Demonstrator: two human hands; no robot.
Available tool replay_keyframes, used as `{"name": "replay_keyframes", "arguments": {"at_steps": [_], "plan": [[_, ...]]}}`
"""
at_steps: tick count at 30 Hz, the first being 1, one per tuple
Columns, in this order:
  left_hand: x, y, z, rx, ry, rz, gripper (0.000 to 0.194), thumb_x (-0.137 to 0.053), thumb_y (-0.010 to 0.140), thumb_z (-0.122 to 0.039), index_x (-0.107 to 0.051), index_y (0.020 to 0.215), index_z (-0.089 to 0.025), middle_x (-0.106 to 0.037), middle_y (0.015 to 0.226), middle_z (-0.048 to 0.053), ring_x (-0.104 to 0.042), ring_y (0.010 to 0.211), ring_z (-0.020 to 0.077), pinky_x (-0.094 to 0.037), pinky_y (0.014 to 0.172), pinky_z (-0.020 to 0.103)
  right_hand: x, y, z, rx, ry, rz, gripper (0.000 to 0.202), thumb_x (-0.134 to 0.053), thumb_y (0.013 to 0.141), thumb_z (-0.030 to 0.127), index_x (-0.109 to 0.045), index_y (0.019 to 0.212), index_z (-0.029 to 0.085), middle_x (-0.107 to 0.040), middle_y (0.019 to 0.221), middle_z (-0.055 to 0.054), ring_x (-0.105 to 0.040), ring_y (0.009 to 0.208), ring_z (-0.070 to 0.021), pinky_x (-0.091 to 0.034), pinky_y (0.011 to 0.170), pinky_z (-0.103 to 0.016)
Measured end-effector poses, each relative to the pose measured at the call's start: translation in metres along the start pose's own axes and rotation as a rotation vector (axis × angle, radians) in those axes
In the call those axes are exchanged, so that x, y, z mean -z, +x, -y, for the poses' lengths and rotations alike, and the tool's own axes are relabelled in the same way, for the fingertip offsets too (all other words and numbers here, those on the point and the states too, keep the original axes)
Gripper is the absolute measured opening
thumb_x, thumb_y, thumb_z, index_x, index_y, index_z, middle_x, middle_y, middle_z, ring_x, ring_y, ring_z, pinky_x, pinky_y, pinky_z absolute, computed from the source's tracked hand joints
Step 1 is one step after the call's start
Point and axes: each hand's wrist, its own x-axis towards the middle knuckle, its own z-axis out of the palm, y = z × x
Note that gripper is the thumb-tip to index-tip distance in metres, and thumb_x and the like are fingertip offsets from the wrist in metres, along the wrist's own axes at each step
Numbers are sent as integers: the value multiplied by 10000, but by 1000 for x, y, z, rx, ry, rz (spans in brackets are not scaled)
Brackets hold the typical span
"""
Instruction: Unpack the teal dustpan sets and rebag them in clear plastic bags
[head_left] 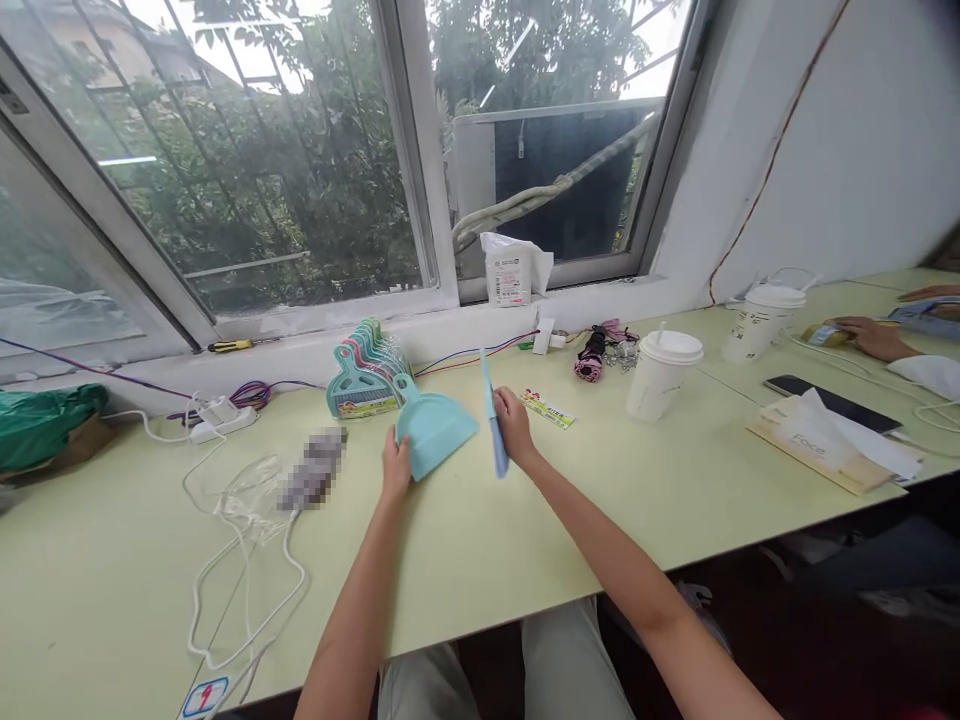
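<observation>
Behind the front edge of the tabletop [450, 575], a turquoise dustpan [436, 428] is gripped by the left hand [397, 462], a small brush [498, 446] by the right hand [516, 428], a gap left between; windows [300, 180] are set beyond.

"What sort of place is this?"
"Probably a shared workroom: one long table [600, 510] runs beneath the windows [300, 160]."
"Why shared?"
"Another person's hand [874, 336] is at the right edge."
"And why work?"
"Several dustpans [357, 382] stand nested left of centre, a power strip [223, 426] farther left, lidded cups [660, 378] right."
</observation>
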Motion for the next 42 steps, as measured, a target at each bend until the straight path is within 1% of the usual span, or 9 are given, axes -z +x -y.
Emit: {"name": "replay_keyframes", "arguments": {"at_steps": [6,10,14,20,26,33,35,39,42], "plan": [[36,12,-3,28,517,75,182,-633,734,-422,-647,726,-241,-668,742,64,-614,812,275,-418,690,297,14,10,-42,-12,-713,153,227,-441,881,261,-640,820,169,-636,934,-132,-522,972,-251,-335,783,-345],[34,2,-17,55,840,243,440,-470,805,-598,-599,620,-220,-669,727,89,-610,753,271,-369,619,288,9,6,-57,-52,-900,289,281,-542,823,368,-655,956,147,-627,1066,-167,-514,1033,-296,-300,873,-419],[27,-7,-23,-17,1054,367,525,-317,871,-605,-571,637,-209,-660,741,93,-600,740,251,-309,589,276,7,4,-51,-51,-940,363,330,-558,781,386,-661,972,137,-634,1065,-162,-519,1039,-298,-280,884,-413],[22,-11,-21,-148,1049,447,484,-329,888,-550,-562,642,-203,-637,701,76,-573,694,206,-255,561,269,7,6,-42,-71,-914,287,296,-525,787,369,-647,922,136,-642,1021,-150,-549,979,-270,-275,853,-386],[17,-16,-21,-227,1124,483,418,-390,873,-462,-582,617,-192,-627,682,85,-570,686,202,-240,559,276,10,3,-24,127,-861,238,189,-542,780,351,-599,839,181,-632,929,-82,-546,903,-229,-265,826,-365],[13,-18,-19,-189,1167,394,390,-360,897,-359,-630,678,-181,-647,748,101,-579,707,202,-282,583,274,29,12,-17,87,-871,-88,171,-514,801,339,-558,799,174,-621,835,-78,-543,844,-225,-263,754,-349],[6,-24,-17,-203,1145,397,387,-348,907,-329,-630,691,-176,-645,753,99,-580,723,199,-299,595,273,25,11,-19,77,-796,-4,186,-514,801,355,-555,757,180,-625,784,-57,-548,795,-204,-272,730,-330],[-16,-43,-18,-342,991,570,415,-353,931,-421,-632,741,-181,-641,749,69,-572,722,184,-338,623,272,0,-3,-26,217,-663,377,165,-562,792,359,-590,752,202,-661,821,-26,-564,839,-187,-285,745,-310],[-26,-54,-20,-509,803,726,417,-414,898,-536,-640,815,-196,-648,845,42,-573,757,159,-372,649,258,-15,-13,-31,286,-668,414,127,-578,814,310,-625,881,212,-679,958,-46,-552,963,-211,-279,795,-332]]}}
